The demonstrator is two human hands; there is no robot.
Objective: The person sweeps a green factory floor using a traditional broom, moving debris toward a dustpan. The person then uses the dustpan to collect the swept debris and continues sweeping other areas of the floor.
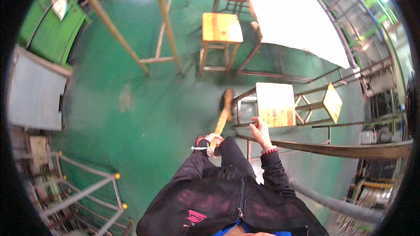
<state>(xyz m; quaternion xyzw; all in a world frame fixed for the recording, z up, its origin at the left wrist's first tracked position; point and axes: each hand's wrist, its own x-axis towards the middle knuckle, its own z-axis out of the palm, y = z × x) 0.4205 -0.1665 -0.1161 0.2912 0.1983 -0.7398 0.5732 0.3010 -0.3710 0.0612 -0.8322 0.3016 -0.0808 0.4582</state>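
Low in front of me, my left hand (214, 139) is closed around the near end of a long yellow-brown stick-like thing (222, 122). A white tie is wound about that end, with a tail sticking out to the left. Its far end turns dark brown and blurs near the floor, so its kind is unclear. My right hand (261, 135), with a red bead bracelet at the wrist, is raised at the near left corner of a wooden stool seat (275, 105). Its fingers are apart and hold nothing; whether they touch the seat I cannot tell.
Another stool (333, 102) lies tipped on its side to the right. A long wooden rail (350, 147) runs rightward beside my right arm. Ahead stand a stool (222, 27) and a white-topped table (297, 17). Metal frames (92, 196) stand at lower left, above the green floor (144, 148).
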